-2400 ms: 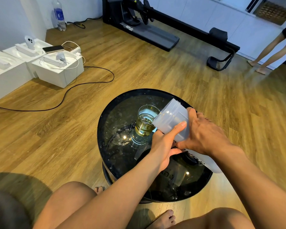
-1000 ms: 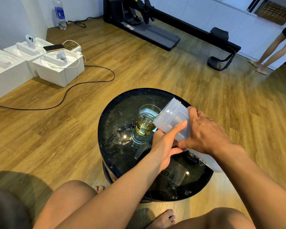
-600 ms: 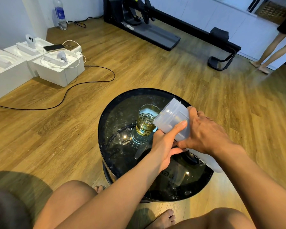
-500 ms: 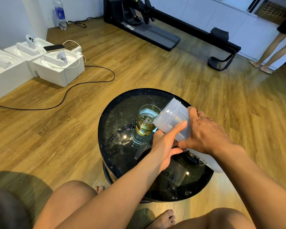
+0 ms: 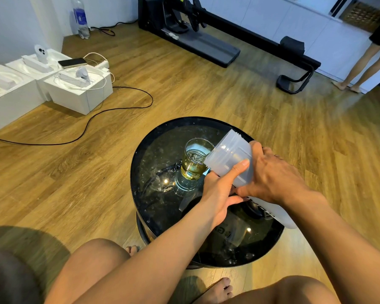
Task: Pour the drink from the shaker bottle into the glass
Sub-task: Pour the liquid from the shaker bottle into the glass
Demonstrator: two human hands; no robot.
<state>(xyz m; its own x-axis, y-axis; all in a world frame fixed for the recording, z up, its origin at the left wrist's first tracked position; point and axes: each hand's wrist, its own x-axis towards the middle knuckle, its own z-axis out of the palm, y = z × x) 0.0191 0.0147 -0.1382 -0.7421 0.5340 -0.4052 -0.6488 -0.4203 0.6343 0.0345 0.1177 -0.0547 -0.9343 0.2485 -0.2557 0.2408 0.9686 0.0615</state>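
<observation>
A clear glass (image 5: 195, 160) stands on the round black glass table (image 5: 162, 207), about half full of yellow drink. A translucent white shaker bottle (image 5: 230, 157) is tipped steeply, its open mouth at the glass's right rim. My left hand (image 5: 221, 194) grips the bottle from below and the near side, thumb across its wall. My right hand (image 5: 270, 176) wraps over the bottle's middle from above. The bottle's base (image 5: 285, 220) sticks out behind my right wrist. No stream is visible between mouth and glass.
White open boxes (image 5: 79, 91) with a phone and cables sit on the wooden floor at far left, a black cable (image 5: 110, 110) trailing from them. A black exercise machine (image 5: 206, 47) lies at the back. A person's legs (image 5: 360, 66) stand far right. My knees flank the table.
Almost nothing differs: both hands keep the bottle tipped at the glass. The person at far right has shifted slightly.
</observation>
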